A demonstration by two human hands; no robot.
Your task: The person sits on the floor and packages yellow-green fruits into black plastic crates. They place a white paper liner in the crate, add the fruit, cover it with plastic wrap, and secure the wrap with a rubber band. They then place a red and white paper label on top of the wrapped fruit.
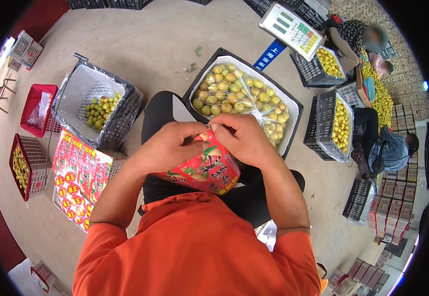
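Observation:
A red printed sheet (212, 168) with fruit pictures and writing lies curved over my lap. My left hand (184, 144) pinches its far edge between thumb and fingers. Close beside it, my right hand (240, 138) grips the same edge near a corner. A short piece of thin white material (208, 126) shows between the fingertips; what it is cannot be made out. Just beyond my hands stands a black crate (298, 122) with a white liner. Round yellow-green fruit (223, 90) fills it under clear plastic film, gathered into a knot (256, 114).
A digital scale display (290, 29) rises behind the crate on a blue post (270, 53). To my left are a lined crate (77, 79) partly filled with fruit, a red basket (33, 107) and printed red sheets with round stickers (75, 192). Two people work among fruit crates (325, 125) at right.

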